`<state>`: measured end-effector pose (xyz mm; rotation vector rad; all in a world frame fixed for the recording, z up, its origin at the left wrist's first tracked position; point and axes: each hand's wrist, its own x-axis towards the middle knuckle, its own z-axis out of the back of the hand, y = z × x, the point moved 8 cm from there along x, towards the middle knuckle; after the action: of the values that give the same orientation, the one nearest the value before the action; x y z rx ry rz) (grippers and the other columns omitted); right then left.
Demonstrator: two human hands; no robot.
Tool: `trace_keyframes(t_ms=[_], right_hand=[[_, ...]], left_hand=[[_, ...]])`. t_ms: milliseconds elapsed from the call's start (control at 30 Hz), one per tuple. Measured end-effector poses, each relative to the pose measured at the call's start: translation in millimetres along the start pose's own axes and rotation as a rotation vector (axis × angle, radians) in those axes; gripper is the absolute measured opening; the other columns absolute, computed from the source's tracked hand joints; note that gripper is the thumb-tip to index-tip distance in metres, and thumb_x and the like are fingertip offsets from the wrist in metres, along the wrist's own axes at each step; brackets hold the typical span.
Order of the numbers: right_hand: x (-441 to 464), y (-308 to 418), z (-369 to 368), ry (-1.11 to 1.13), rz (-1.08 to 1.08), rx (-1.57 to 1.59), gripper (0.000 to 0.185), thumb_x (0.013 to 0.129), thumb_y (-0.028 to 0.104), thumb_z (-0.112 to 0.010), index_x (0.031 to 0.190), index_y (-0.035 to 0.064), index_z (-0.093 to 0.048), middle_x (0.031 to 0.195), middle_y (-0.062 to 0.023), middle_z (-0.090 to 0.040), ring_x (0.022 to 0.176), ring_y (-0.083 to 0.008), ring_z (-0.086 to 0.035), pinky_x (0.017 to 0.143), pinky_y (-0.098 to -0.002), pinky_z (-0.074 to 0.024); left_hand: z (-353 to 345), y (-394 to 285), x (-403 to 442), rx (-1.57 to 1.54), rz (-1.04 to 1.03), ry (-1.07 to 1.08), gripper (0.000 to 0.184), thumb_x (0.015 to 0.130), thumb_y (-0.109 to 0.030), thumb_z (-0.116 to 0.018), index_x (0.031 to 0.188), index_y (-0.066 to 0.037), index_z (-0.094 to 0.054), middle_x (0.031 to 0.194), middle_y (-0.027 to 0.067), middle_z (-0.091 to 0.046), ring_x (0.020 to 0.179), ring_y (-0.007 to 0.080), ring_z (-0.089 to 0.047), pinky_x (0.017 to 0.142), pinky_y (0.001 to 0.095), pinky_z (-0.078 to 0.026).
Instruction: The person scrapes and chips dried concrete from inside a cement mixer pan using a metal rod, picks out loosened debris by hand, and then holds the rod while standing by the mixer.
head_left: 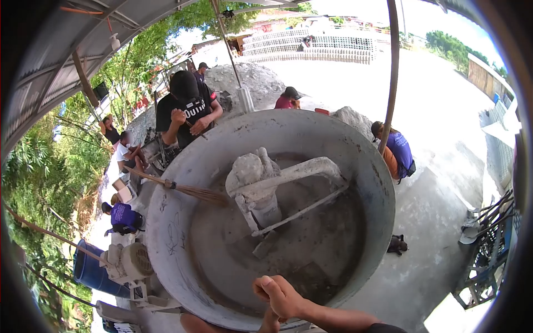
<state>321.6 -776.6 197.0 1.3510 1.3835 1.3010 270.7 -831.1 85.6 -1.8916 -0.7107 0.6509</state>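
A large round grey mixing drum stands right in front of me, with a cement-coated mixer arm at its centre. My right hand is above the near rim, its fingers curled closed; what they hold, if anything, is hidden. Just below it is my left hand, partly cut off by the bottom edge and partly covered by my right hand. Its fingers do not show clearly. A stick broom rests over the drum's left rim, its bristles inside.
A person in a black shirt stands at the drum's far left rim. Other people sit or bend behind and beside it, one in purple at the right. A motor and blue barrel stand left. A wooden post rises behind the drum.
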Motion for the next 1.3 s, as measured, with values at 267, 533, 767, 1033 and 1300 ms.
trace_keyframes(t_ms=[267,533,767,1033,1300], right_hand=[[-8,0,-8,0.019,0.089,-0.014,0.062,0.1,0.053,-0.027,0.063,0.0046,-0.039,0.054,0.0003,-0.035,0.05,-0.0106,-0.03,0.047,-0.0306,-0.0227],[-35,52,-15,-0.032,0.044,0.292,0.069,0.095,0.065,-0.035,0.059,0.0067,-0.037,0.052,-0.0021,-0.034,0.047,-0.0128,-0.03,0.045,-0.0322,-0.0211],[-12,-22,6,-0.185,-0.05,0.306,0.068,0.093,0.068,-0.032,0.06,0.0081,-0.034,0.049,-0.0007,-0.031,0.043,-0.0114,-0.025,0.042,-0.0296,-0.0185],[-27,-8,-13,-0.029,0.086,0.181,0.075,0.092,0.072,-0.033,0.059,0.0049,-0.038,0.052,-0.0026,-0.033,0.046,-0.0125,-0.029,0.045,-0.0322,-0.02],[-36,59,14,-0.01,0.205,0.17,0.073,0.097,0.062,-0.024,0.06,0.0022,-0.043,0.045,-0.0036,-0.037,0.04,-0.0139,-0.036,0.041,-0.0309,-0.027]], left_hand=[[56,56,-8,-0.074,-0.126,-0.092,0.056,0.097,-0.063,-0.046,0.081,-0.01,-0.049,0.069,-0.0049,-0.042,0.064,0.0061,-0.037,0.06,0.0261,-0.031],[15,19,-21,0.125,-0.054,0.067,0.064,0.095,-0.069,-0.043,0.069,-0.01,-0.044,0.067,-0.0071,-0.035,0.063,0.0052,-0.03,0.055,0.0261,-0.026],[56,64,-10,0.195,-0.103,-0.147,0.065,0.097,-0.067,-0.042,0.069,-0.008,-0.042,0.064,-0.0058,-0.034,0.062,0.0068,-0.03,0.054,0.0285,-0.028],[42,36,-32,0.238,-0.203,-0.142,0.068,0.098,-0.066,-0.04,0.069,-0.005,-0.04,0.062,-0.0039,-0.033,0.062,0.0078,-0.031,0.054,0.0294,-0.03],[14,30,-14,0.482,-0.22,-0.034,0.063,0.098,-0.062,-0.046,0.082,-0.003,-0.061,0.072,-0.0012,-0.056,0.072,0.0092,-0.053,0.066,0.0275,-0.044]])
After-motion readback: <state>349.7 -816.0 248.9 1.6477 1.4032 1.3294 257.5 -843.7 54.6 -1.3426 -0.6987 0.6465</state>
